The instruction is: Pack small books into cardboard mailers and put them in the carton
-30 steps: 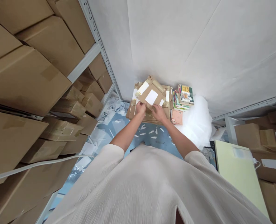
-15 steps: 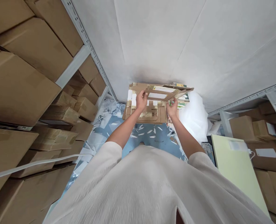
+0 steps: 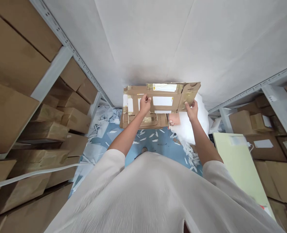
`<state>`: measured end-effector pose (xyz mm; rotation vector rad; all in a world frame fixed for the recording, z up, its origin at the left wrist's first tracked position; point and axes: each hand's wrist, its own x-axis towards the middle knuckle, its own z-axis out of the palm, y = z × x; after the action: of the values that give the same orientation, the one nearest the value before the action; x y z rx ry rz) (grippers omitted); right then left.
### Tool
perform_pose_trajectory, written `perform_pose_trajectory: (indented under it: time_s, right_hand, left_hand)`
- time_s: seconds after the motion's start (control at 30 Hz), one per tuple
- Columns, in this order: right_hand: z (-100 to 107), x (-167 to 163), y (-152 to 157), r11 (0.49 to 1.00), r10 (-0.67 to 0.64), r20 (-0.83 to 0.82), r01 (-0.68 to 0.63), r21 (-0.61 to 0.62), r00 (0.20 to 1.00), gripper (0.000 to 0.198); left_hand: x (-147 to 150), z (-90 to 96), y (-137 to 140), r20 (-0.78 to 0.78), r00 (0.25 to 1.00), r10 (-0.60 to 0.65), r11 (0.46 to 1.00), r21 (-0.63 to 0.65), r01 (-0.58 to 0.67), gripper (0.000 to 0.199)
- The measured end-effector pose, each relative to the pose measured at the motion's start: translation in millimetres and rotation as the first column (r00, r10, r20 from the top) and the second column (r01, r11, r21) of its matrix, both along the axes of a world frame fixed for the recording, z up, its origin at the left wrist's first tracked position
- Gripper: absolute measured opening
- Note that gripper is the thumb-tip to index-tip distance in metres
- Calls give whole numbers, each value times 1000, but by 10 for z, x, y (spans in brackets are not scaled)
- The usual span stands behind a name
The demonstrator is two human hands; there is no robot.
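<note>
We hold a flattened cardboard box (image 3: 166,98) level above the floor stack of cardboard (image 3: 143,119), left hand (image 3: 144,104) and right hand (image 3: 192,110) each clenched on an edge to keep it spread flat.

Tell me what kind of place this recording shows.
Probably a stockroom or packing room. Metal shelves on both sides hold cardboard boxes, flattened boxes are piled by the wall, and paper scraps litter the blue floor. Both hands hold a flattened carton.
</note>
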<state>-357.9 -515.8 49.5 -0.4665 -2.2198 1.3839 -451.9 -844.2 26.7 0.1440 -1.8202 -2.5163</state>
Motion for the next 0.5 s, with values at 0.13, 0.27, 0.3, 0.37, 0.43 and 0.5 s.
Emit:
perform_pose_trajectory:
  time_s: [0.13,0.27,0.3,0.37,0.43,0.5]
  right_hand:
    - [-61,314,248,983,-178,85,182,-37,980,73]
    - [-174,834,611,935,-344,151,353,-36,927,68]
    - [-203,995,712,923,-373,155,383,-39,915,70]
    - [-249,1344,920,895,-429,165,443,-53,888,75]
    - [-280,1725,1137,854,-497,194,516,-65,846,78]
    - [-301,2136,1361,796,-572,237,601,-68,785,78]
  left_hand:
    - [55,-48,406,44,996,-82,996,-25,83,23]
    - [185,-84,964,53,977,-205,976,-60,208,20]
    - [229,-95,1130,56,969,-239,967,-80,243,19]
    - [338,-117,1494,70,951,-300,944,-124,307,19]
    - [488,-133,1895,80,927,-366,915,-153,374,19]
    - [689,-141,2317,87,887,-454,872,-162,462,19]
